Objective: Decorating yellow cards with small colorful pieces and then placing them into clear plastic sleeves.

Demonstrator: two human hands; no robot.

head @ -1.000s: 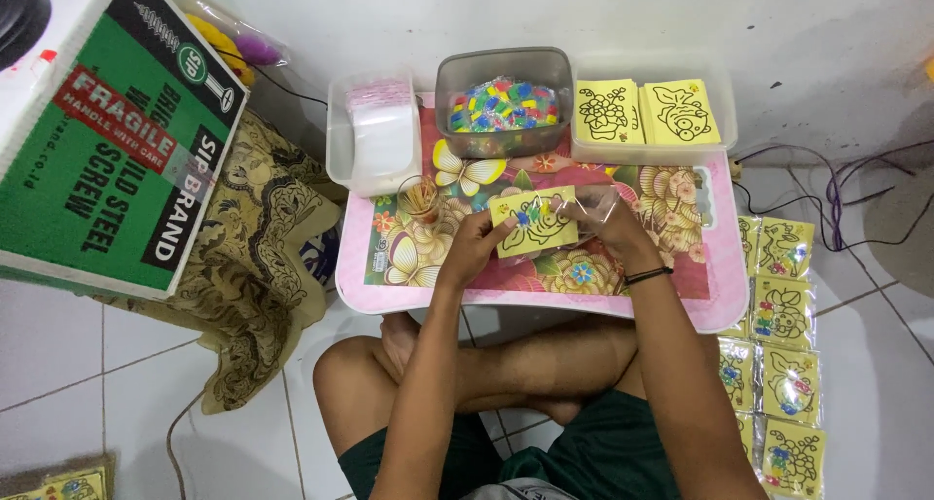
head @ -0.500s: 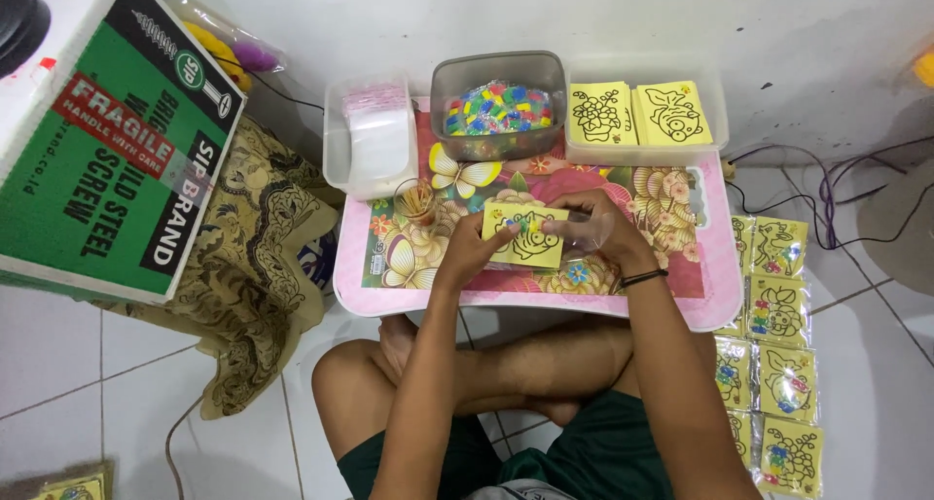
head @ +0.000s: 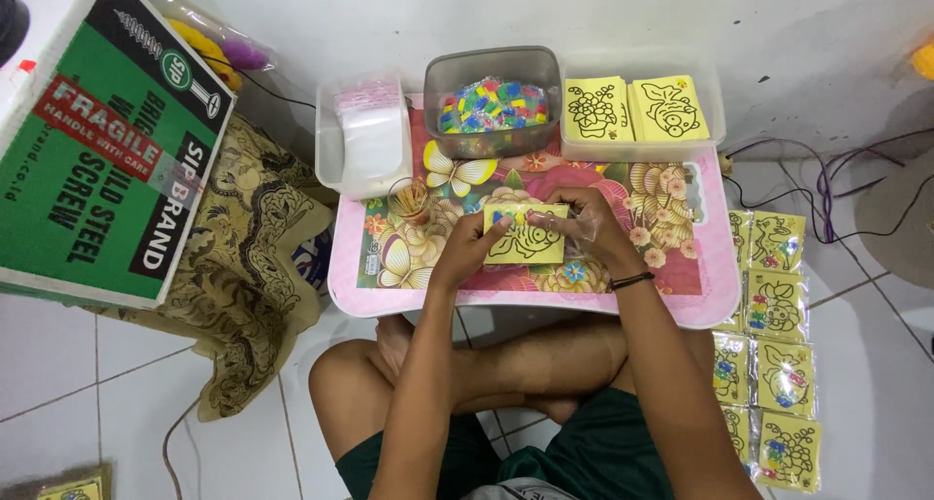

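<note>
- Two hands at work in the head view: left hand (head: 474, 250) pinching the left edge of one yellow card (head: 526, 235) with a fish outline, right hand (head: 582, 226) closed on its right edge along with a clear plastic sleeve (head: 587, 230), card held just above the pink lap table (head: 530, 301).
- Three tubs along the table's far edge — one clear tub (head: 336, 150) of plastic sleeves at left, one grey tub (head: 496, 103) of small coloured pieces in the middle, one clear tray (head: 642, 150) at right.
- Two stacks of yellow cards (head: 635, 109) side by side in that tray; number per stack not countable.
- One small cup of sticks (head: 410, 200) left of the held card.
- About seven packed cards (head: 769, 335) on the floor at right, lowest ones partly cut off by the arm and frame edge.
- One green cardboard box (head: 107, 150) at left, cropped by the frame, resting on patterned cloth (head: 238, 296).
- Coloured pieces in the grey tub too small to count.
</note>
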